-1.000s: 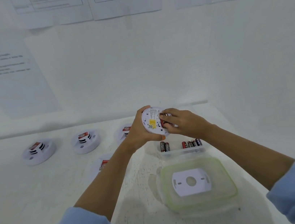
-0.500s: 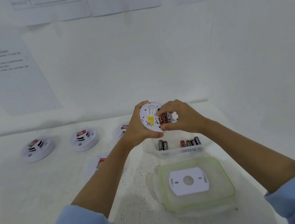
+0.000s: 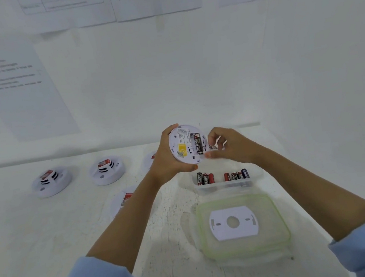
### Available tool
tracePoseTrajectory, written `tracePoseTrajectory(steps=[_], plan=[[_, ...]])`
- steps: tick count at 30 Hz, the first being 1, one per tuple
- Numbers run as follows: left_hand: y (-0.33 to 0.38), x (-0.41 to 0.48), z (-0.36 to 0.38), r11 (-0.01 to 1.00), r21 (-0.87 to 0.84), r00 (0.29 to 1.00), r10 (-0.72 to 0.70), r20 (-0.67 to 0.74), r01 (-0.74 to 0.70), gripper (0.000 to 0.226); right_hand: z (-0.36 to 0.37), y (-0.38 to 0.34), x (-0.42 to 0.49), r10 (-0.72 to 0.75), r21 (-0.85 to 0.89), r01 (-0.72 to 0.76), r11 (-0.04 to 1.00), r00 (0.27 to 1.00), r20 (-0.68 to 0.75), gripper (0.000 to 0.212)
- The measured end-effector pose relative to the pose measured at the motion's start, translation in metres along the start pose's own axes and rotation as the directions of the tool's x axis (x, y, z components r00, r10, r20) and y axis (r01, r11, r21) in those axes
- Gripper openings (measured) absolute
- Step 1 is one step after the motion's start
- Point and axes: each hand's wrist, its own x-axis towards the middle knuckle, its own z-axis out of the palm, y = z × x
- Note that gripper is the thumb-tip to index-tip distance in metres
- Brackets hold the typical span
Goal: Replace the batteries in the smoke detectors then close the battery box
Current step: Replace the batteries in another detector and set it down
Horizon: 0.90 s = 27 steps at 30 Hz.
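Detector (image 3: pixel 183 143) gripped in left hand (image 3: pixel 167 162); right hand (image 3: pixel 233 147) just beside it pinches battery (image 3: pixel 213 147).

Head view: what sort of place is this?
Likely a staged workbench or test booth, not a home: a plain white table set against white walls, printed sheets taped up, and several smoke detectors laid out in a row.

White walls (image 3: pixel 168 74) carry printed sheets (image 3: pixel 22 90) (text too blurred to read) above a white table (image 3: pixel 38 240).
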Motion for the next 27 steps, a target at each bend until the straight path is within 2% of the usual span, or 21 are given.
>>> tracePoseTrajectory(steps=[2, 4, 6, 10, 17, 20, 23, 25, 27], plan=[[0.000, 0.000, 0.002, 1.000, -0.003, 1.000, 0.005, 0.001, -0.005, 0.105, 0.002, -0.005, 0.005, -0.031, -0.024, 0.029, 0.999, 0.994, -0.105, 0.016], [0.000, 0.000, 0.005, 1.000, -0.005, 1.000, 0.012, 0.005, -0.012, 0.104, 0.007, -0.009, 0.010, -0.047, -0.144, 0.029, 0.989, 0.991, -0.122, 0.021], [0.001, 0.001, 0.009, 1.000, -0.018, 1.000, 0.020, 0.005, -0.020, 0.104, 0.013, -0.012, 0.013, -0.050, -0.194, 0.023, 0.981, 0.989, -0.139, 0.021], [0.001, 0.002, 0.014, 0.999, -0.020, 0.999, 0.034, -0.015, -0.034, 0.102, 0.020, -0.012, 0.018, -0.017, -0.176, -0.020, 0.984, 0.979, -0.203, 0.016], [-0.006, 0.004, 0.020, 1.000, 0.015, 1.000, 0.026, -0.017, -0.026, 0.104, 0.017, -0.012, 0.021, 0.057, -0.054, -0.072, 0.996, 0.970, -0.238, 0.023], [-0.007, 0.004, 0.018, 1.000, 0.012, 1.000, 0.021, -0.007, -0.021, 0.104, 0.017, -0.013, 0.020, -0.002, -0.122, -0.031, 0.992, 0.965, -0.261, 0.030], [-0.007, 0.004, 0.018, 0.999, 0.019, 1.000, 0.026, -0.008, -0.026, 0.103, 0.022, -0.016, 0.018, -0.087, -0.191, 0.035, 0.981, 0.959, -0.268, 0.021], [-0.006, 0.005, 0.017, 0.999, 0.020, 0.999, 0.032, -0.011, -0.031, 0.102, 0.024, -0.021, 0.015, -0.071, -0.092, 0.044, 0.995, 0.945, -0.320, 0.018], [-0.003, 0.003, 0.015, 0.999, 0.025, 0.999, 0.038, -0.010, -0.038, 0.105, 0.021, -0.023, 0.014, 0.015, 0.041, 0.002, 0.999, 0.914, -0.405, 0.016]])
